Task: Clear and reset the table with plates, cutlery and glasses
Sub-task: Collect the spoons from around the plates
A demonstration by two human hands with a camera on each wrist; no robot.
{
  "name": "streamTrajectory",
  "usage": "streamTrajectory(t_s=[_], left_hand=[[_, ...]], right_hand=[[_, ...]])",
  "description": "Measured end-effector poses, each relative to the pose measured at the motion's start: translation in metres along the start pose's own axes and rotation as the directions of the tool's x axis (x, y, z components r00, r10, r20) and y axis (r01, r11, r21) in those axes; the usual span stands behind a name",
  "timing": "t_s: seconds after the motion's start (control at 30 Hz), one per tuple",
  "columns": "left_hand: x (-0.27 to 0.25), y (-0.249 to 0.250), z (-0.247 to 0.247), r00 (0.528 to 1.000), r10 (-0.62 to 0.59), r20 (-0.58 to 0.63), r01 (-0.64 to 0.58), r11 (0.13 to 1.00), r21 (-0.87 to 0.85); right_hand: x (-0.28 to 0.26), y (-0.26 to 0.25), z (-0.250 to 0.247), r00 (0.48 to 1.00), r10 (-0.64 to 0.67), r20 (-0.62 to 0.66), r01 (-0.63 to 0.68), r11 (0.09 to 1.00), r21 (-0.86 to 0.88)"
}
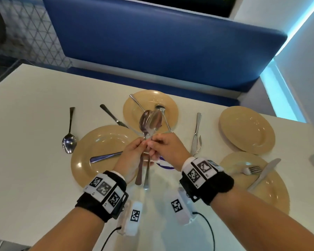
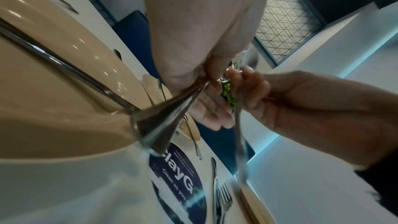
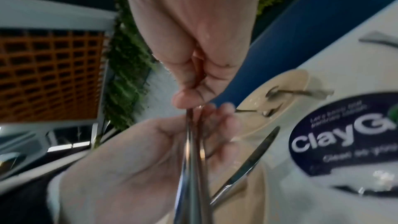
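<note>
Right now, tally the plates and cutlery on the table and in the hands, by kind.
Plates: 4
Spoons: 4, two of them held
Knives: 3
Forks: 2
Handles of unclear kind: 2
Total: 15

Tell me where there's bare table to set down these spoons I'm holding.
Most bare table lies at the near-left corner, left of the lone spoon. The far-left corner is bare too. The middle and right are crowded: plates, knives and forks lie close around both hands.
</note>
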State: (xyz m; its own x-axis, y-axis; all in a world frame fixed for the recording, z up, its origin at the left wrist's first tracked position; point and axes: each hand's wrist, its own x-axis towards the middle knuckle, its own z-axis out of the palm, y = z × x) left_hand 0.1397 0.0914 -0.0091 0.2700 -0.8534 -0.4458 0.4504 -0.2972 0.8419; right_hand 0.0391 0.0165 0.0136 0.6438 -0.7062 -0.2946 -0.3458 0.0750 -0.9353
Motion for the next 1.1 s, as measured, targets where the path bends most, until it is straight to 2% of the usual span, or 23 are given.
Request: streamTrajectory(t_s=[0.07,0.17,0.23,0.3,0.4,0.47,0.5,0.57,0.63,0.67,0.73,0.83,1.0,1.1], left_hand=[[0.0,0.0,0.004,1.0,-0.018,0.006,0.019,0.998,-0.067],[-0.001,0.0,0.005,0.999,-0.03,-0.031,0.028,0.999,-0.043],[0.0,-0.001,0.005,0.998,-0.037,-0.044,0.037,0.999,-0.006],[0.002,-0.001,0.004,0.997,-0.053,-0.065,0.052,0.999,-0.002],[0.006,0.002,-0.001,0.994,-0.074,-0.074,0.077,0.996,0.035],[0.008,0.004,-0.007,0.994,-0.074,-0.077,0.08,0.994,0.069],[0.009,0.005,-0.011,0.994,-0.07,-0.08,0.076,0.994,0.078],[0.011,0.008,-0.02,0.994,-0.071,-0.084,0.077,0.995,0.063],[0.011,0.008,-0.028,0.993,-0.084,-0.083,0.086,0.996,0.024],[0.012,0.009,-0.031,0.992,-0.093,-0.084,0.094,0.996,0.007],[0.012,0.01,-0.035,0.989,-0.11,-0.094,0.109,0.994,-0.019],[0.011,0.011,-0.039,0.988,-0.104,-0.117,0.103,0.995,-0.015],[0.008,0.008,-0.05,0.993,-0.048,-0.11,0.053,0.998,0.039],[0.011,0.008,-0.056,0.991,-0.046,-0.123,0.045,0.999,-0.007]], right_hand=[[0.005,-0.001,0.008,0.996,0.088,-0.026,-0.085,0.993,0.076],[0.014,0.001,0.011,0.992,0.086,-0.093,-0.087,0.996,-0.011],[0.02,0.001,0.011,0.992,0.053,-0.114,-0.071,0.985,-0.157],[0.026,0.0,0.012,0.995,-0.007,-0.102,-0.031,0.929,-0.368],[0.03,-0.004,0.014,0.999,-0.037,0.004,0.033,0.835,-0.55],[0.034,-0.009,0.011,0.996,0.026,0.091,0.027,0.841,-0.54],[0.039,-0.01,0.006,0.994,0.054,0.095,0.001,0.86,-0.509],[0.058,-0.007,-0.01,0.998,0.052,-0.042,-0.066,0.865,-0.497],[0.084,0.007,-0.028,0.968,0.015,-0.249,-0.165,0.786,-0.596],[0.096,0.015,-0.034,0.95,0.012,-0.313,-0.224,0.724,-0.652],[0.116,0.029,-0.04,0.945,0.034,-0.327,-0.278,0.613,-0.739],[0.137,0.043,-0.04,0.962,0.071,-0.262,-0.262,0.498,-0.827],[0.153,0.037,-0.036,0.95,0.082,-0.301,-0.298,0.527,-0.796],[0.141,0.018,-0.033,0.928,0.084,-0.362,-0.329,0.638,-0.696]])
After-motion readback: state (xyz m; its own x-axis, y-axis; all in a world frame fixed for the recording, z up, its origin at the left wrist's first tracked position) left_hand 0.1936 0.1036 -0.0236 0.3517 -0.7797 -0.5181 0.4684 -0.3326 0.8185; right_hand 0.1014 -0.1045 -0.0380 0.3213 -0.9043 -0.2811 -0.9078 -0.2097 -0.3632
